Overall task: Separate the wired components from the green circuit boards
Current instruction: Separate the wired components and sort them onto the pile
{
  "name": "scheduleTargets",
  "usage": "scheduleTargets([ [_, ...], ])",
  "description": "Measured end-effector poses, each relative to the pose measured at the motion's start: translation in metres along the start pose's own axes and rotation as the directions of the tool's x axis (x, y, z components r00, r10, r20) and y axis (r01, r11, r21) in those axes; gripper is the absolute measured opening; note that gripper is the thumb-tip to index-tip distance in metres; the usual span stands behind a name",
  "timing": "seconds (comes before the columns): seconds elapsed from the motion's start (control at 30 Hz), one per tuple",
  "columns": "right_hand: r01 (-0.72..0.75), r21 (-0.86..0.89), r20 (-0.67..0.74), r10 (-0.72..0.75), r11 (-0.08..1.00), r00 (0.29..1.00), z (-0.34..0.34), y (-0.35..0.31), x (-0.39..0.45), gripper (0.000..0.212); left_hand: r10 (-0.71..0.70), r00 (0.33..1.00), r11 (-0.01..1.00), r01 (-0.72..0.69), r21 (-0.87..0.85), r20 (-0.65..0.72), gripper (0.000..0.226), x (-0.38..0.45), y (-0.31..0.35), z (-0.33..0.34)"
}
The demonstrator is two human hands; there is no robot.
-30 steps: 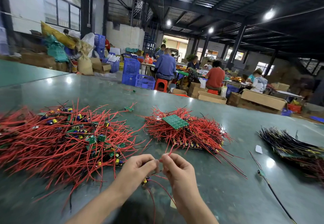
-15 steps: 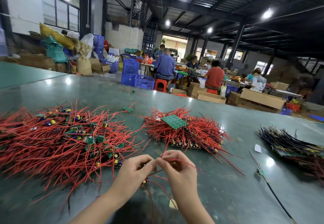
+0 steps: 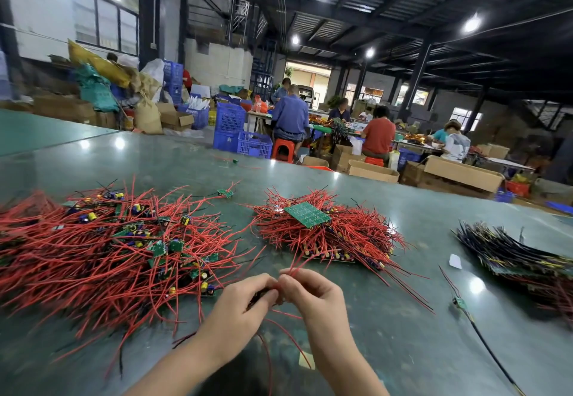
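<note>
My left hand [image 3: 245, 304] and my right hand [image 3: 313, 294] meet at the fingertips low in the middle, both pinched on one small wired component whose red wires [image 3: 288, 336] trail down between my wrists. The part itself is mostly hidden by my fingers. To the left spreads a loose heap of red-wired components [image 3: 102, 253] with small green board pieces and yellow and blue capacitors. Straight ahead lies a stack of green circuit boards [image 3: 308, 214] bristling with red wires, one board face up on top.
A pile of dark-wired boards [image 3: 508, 253] lies at the right. A single black-wired part [image 3: 462, 304] and a white scrap [image 3: 455, 261] rest on the green table [image 3: 387, 349]. Beyond the table's far edge, people sit among blue crates [image 3: 245, 141] and cardboard boxes [image 3: 462, 172].
My hands have stayed joined on the component and shifted slightly up and right. A red wire now runs up from my right fingers toward the board stack. The piles have not moved.
</note>
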State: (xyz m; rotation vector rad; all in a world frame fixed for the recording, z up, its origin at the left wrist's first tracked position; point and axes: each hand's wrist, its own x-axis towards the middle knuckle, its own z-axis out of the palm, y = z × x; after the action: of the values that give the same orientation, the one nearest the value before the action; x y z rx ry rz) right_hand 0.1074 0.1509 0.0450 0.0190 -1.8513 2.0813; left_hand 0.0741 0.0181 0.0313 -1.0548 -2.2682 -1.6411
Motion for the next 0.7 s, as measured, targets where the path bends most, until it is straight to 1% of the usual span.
scheduleTargets([
  [0.1,0.009,0.022,-0.035,-0.009,1.000,0.999,0.000,0.001,-0.001,0.016,-0.026,0.999,0.999,0.026,-0.026,0.021,0.026,-0.001,-0.003,0.000],
  [0.2,0.060,-0.039,-0.136,-0.065,0.997,0.989,0.005,0.007,-0.002,0.026,-0.092,0.995,0.991,0.094,-0.096,0.028,0.018,0.000,-0.007,0.002],
  [0.27,0.101,-0.083,-0.181,-0.114,0.991,0.977,0.006,0.010,-0.002,0.026,-0.124,0.992,0.982,0.125,-0.141,0.016,0.017,0.001,-0.007,0.002],
  [0.33,0.119,-0.108,-0.173,-0.137,0.987,0.975,0.006,0.010,-0.002,0.022,-0.132,0.991,0.976,0.129,-0.173,-0.003,0.020,0.002,-0.007,0.002],
  [0.37,0.100,-0.092,-0.159,-0.113,0.991,0.981,0.005,0.011,-0.001,0.021,-0.131,0.991,0.975,0.127,-0.180,-0.006,0.025,0.003,-0.007,0.001],
  [0.43,-0.005,0.019,-0.117,0.007,1.000,0.993,0.004,0.011,0.001,0.016,-0.133,0.991,0.975,0.130,-0.183,-0.008,0.026,0.003,-0.008,-0.002],
  [0.5,-0.152,0.226,-0.030,0.162,0.962,0.986,0.005,0.013,0.003,0.008,-0.152,0.988,0.965,0.150,-0.215,0.006,0.022,0.004,-0.008,-0.003],
  [0.53,-0.202,0.331,0.011,0.210,0.922,0.978,0.005,0.014,0.004,0.005,-0.152,0.988,0.961,0.153,-0.230,0.018,0.023,0.004,-0.007,-0.003],
  [0.57,-0.223,0.398,0.037,0.227,0.890,0.973,0.006,0.014,0.004,0.005,-0.148,0.989,0.959,0.150,-0.240,0.028,0.026,0.004,-0.007,-0.004],
  [0.6,-0.221,0.416,0.048,0.222,0.882,0.974,0.006,0.014,0.003,0.004,-0.142,0.989,0.958,0.145,-0.246,0.033,0.027,0.003,-0.007,-0.004],
  [0.63,-0.200,0.389,0.042,0.200,0.899,0.979,0.006,0.013,0.003,0.005,-0.138,0.990,0.958,0.142,-0.248,0.033,0.027,0.003,-0.007,-0.004],
  [0.7,-0.081,0.191,-0.023,0.087,0.978,0.996,0.003,0.011,0.002,0.013,-0.136,0.991,0.963,0.136,-0.232,0.016,0.024,0.003,-0.009,-0.005],
])
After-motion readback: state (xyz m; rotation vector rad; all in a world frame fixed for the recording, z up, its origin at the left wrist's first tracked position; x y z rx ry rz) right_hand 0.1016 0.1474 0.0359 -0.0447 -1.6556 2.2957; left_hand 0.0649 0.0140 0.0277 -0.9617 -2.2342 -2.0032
